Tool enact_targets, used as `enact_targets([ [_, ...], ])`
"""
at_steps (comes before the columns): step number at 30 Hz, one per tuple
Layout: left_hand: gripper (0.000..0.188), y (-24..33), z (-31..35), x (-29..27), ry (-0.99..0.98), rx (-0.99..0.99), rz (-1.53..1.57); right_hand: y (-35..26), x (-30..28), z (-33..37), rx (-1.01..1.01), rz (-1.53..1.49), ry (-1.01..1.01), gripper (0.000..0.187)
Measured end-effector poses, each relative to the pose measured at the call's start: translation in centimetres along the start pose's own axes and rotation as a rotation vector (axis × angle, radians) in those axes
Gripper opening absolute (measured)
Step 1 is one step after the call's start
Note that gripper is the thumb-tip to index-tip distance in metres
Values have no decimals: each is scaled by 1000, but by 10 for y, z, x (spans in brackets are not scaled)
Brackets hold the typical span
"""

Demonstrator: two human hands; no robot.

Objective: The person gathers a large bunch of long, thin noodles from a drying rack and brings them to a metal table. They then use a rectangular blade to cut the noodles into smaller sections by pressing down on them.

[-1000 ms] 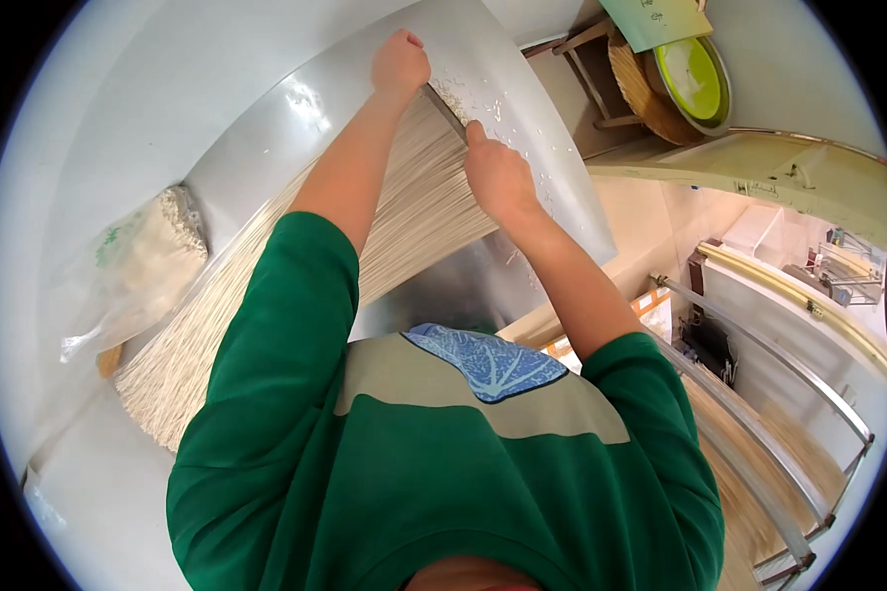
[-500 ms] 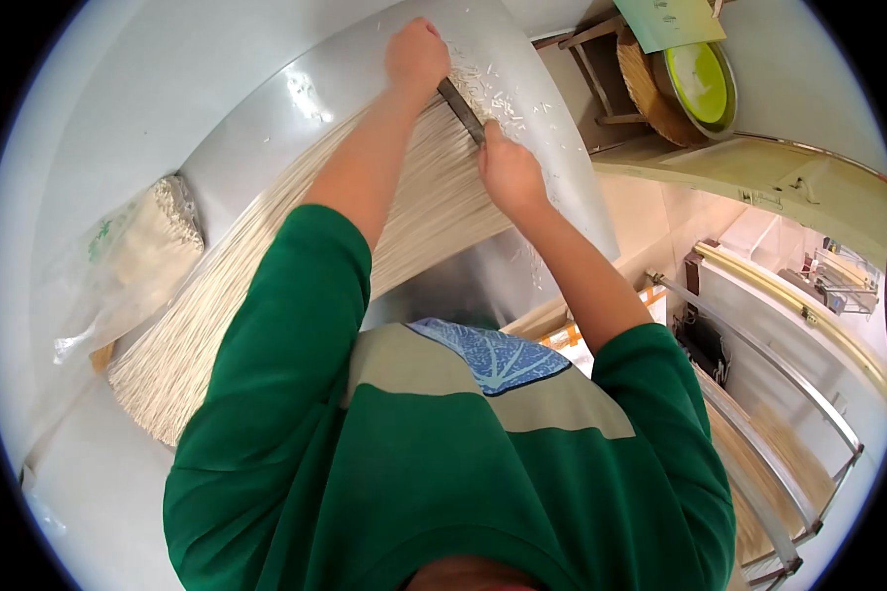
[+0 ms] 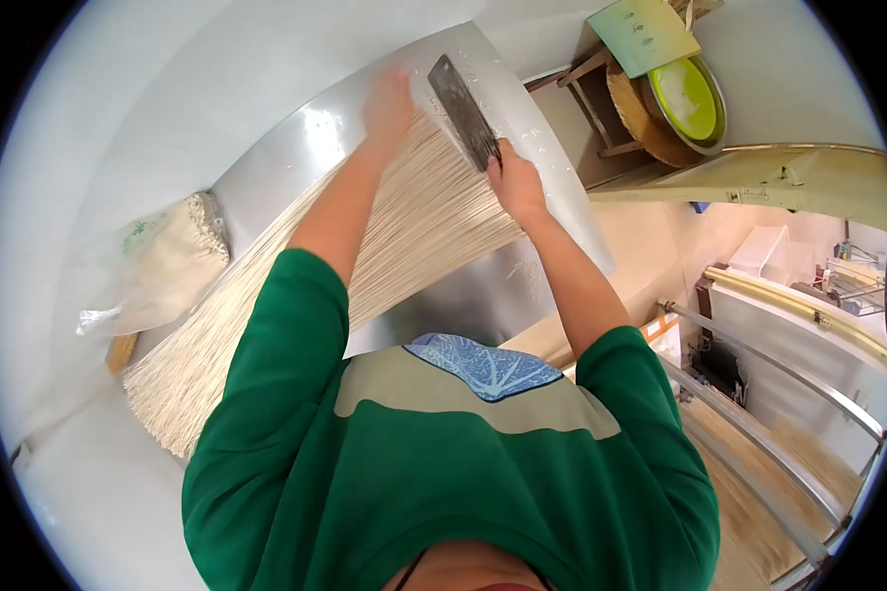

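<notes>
A thick sheaf of long, pale noodles [image 3: 404, 212] lies fanned across the shiny metal tabletop [image 3: 266, 167]. My right hand [image 3: 516, 185] is closed round the handle of a broad, dark-bladed cleaver [image 3: 461, 110]. The blade lies along the far cut ends of the noodles, its flat side showing. My left hand [image 3: 389, 106], smeared by motion, is over the far left corner of the sheaf, apart from the cleaver; its fingers cannot be made out. A few short noodle pieces are scattered past the blade and near the table's right edge.
A clear plastic bag [image 3: 168, 261] of short noodle pieces sits left of the sheaf. At the far right, a bright green basin [image 3: 685, 98] rests in a metal bowl beside a woven tray [image 3: 636, 113]. Metal rails [image 3: 759, 345] run along the right side.
My left hand has come off the cleaver's far end and moved left and nearer. The cleaver has turned to show its flat side. Many short pieces beyond the blade are gone.
</notes>
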State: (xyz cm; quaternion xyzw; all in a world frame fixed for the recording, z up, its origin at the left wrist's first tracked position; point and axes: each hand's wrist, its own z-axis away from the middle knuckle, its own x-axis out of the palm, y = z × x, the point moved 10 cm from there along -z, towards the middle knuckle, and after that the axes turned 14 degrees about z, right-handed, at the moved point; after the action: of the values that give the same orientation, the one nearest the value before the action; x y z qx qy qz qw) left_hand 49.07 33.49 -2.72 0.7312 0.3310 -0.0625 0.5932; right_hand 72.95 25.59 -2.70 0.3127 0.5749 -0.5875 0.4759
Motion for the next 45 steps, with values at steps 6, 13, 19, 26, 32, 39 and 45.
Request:
enact_targets([
  [6,37,-15,73,5,-504,23,-653,6,-52,60,39,-30,122,21],
  [13,41,74,67,10,-174,101,109,32,-38,150,43,181,70,21],
  [19,63,99,100,75,-559,-282,24,33,-20,153,28,221,-17,23],
  [26,62,63,91,92,-445,-285,-157,28,-16,144,9,248,-140,21],
  [32,55,42,93,105,-434,-330,-179,31,-7,136,-17,279,-90,19],
  [39,49,73,99,97,-447,-255,-218,47,14,136,2,234,-95,18],
  [45,39,66,102,94,-397,-295,-235,46,14,135,1,202,-93,20],
])
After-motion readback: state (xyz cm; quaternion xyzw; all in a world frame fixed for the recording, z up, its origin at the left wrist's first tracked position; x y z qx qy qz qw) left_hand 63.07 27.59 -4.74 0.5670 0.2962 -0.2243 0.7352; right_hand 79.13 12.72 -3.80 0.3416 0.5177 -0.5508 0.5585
